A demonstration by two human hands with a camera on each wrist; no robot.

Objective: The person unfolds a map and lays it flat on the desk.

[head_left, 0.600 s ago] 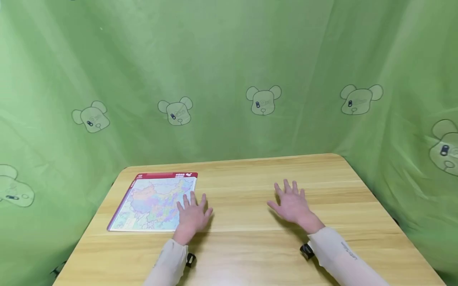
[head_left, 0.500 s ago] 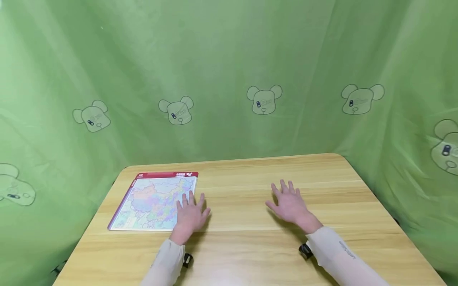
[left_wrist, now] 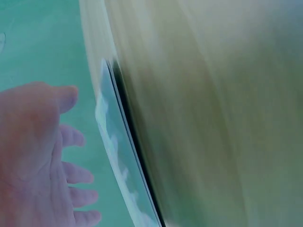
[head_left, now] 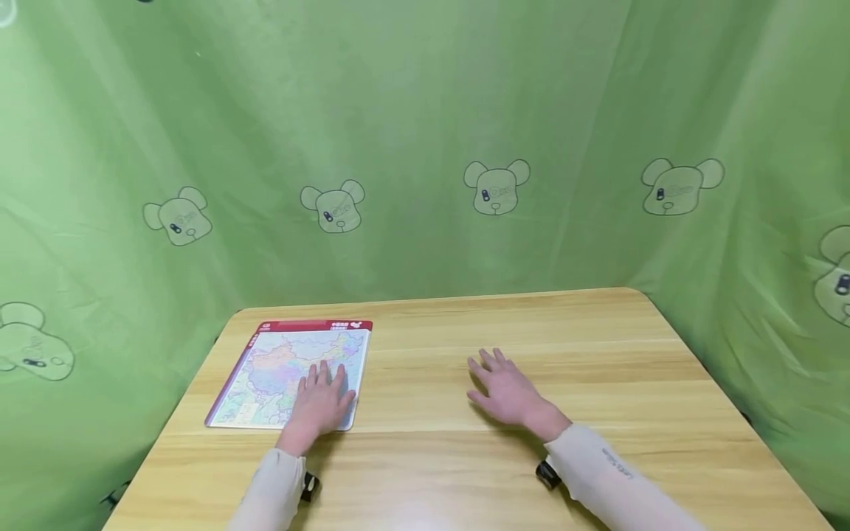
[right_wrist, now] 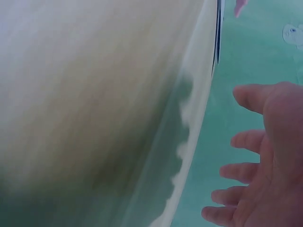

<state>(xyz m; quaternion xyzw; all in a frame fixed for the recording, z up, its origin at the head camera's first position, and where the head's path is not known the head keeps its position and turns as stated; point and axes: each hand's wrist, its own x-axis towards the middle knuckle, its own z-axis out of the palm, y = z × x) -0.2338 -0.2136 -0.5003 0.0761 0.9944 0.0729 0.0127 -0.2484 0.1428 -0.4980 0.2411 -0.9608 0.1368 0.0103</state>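
A flat map board [head_left: 272,369] with a red top border lies on the left part of the wooden table. Over its lower right part is my left hand [head_left: 320,405], palm down with fingers spread. In the left wrist view a gap shows between that hand [left_wrist: 31,156] and the board [left_wrist: 125,156], and nothing is in its fingers. My right hand [head_left: 506,392] is to the right of the board, above bare wood, its fingers straight and spread. The right wrist view shows this hand [right_wrist: 270,165] holding nothing, its shadow falling on the table below.
The light wooden table [head_left: 425,472] has rounded far corners. Green curtains [head_left: 412,96] printed with bear heads hang close behind it and along both sides. A black wrist device [head_left: 547,474] sits under the right sleeve, another device [head_left: 310,487] under the left.
My left hand has moved left, further over the map board. The right hand has also shifted left and slightly nearer. The view has turned a little; the board stays in place on the table.
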